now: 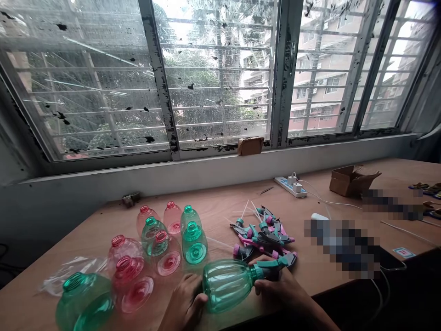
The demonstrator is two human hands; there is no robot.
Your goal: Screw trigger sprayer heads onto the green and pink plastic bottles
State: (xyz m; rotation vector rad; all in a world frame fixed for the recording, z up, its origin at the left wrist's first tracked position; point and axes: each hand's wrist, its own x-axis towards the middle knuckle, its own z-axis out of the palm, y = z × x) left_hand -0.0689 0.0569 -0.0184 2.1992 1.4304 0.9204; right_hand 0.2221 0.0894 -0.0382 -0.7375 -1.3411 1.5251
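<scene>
A clear green spray bottle (pixel 227 285) lies tilted on its side between my two hands, above the table's front edge. My left hand (pixel 188 296) grips its base end, with the thumb underneath. At the neck, my right hand (pixel 275 285) is closed around the green and black spray head (pixel 270 266), which sits on the bottle's mouth. Left of my hands stand several open-necked bottles, such as a red one (pixel 167 257), a green one (pixel 195 246) and a large green one (pixel 84 301). Beyond my right hand lies a pile of pink, green and black spray heads (pixel 265 236).
On the wooden table (pixel 82 234) a crumpled plastic bag (pixel 76 271) lies at left. A power strip (pixel 291 187) with plugged chargers and an open cardboard box (pixel 347 181) stand at the back right. White cables cross the right side. Windows (pixel 220 82) line the wall behind.
</scene>
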